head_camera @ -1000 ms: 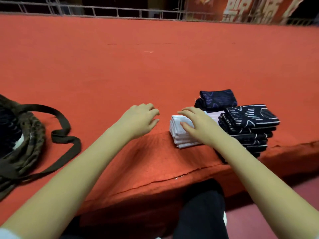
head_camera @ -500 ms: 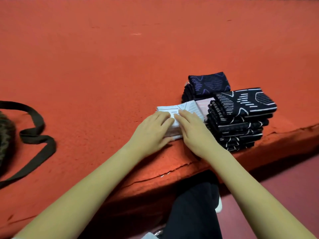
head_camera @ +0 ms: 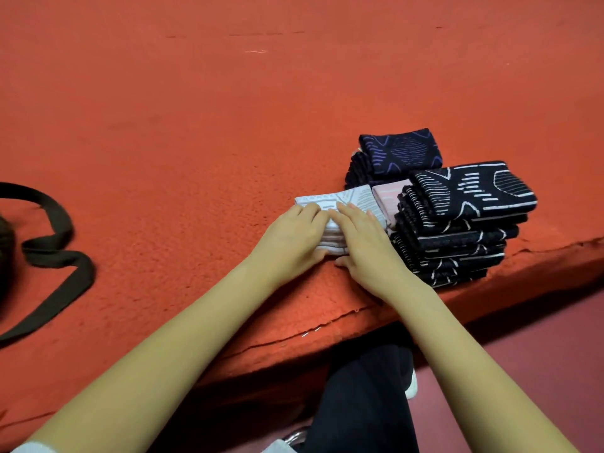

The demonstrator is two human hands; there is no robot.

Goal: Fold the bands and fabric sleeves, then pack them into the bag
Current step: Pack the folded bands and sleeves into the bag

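1. The white stack (head_camera: pixel 340 202) of folded pieces lies near the front edge of the red carpet (head_camera: pixel 196 142), and your hands hide its near half.
2. Your left hand (head_camera: pixel 291 237) and right hand (head_camera: pixel 366 243) both grip it, with fingers bent over the top and thumbs at the near side.
3. A pink piece (head_camera: pixel 387 194) touches its right side, partly hidden by the black stack (head_camera: pixel 464 217). A blue stack (head_camera: pixel 398 153) sits behind.
4. The bag (head_camera: pixel 5 237) is cut off at the left edge, and only its strap (head_camera: pixel 55 256) shows clearly.

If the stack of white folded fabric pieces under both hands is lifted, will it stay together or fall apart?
It is likely soft and floppy: the stack of white folded fabric pieces shows several separate layers at its near side, so it may fan apart unless squeezed. The left hand and right hand clasp it, fingers on top and thumbs in front, which should hold it.
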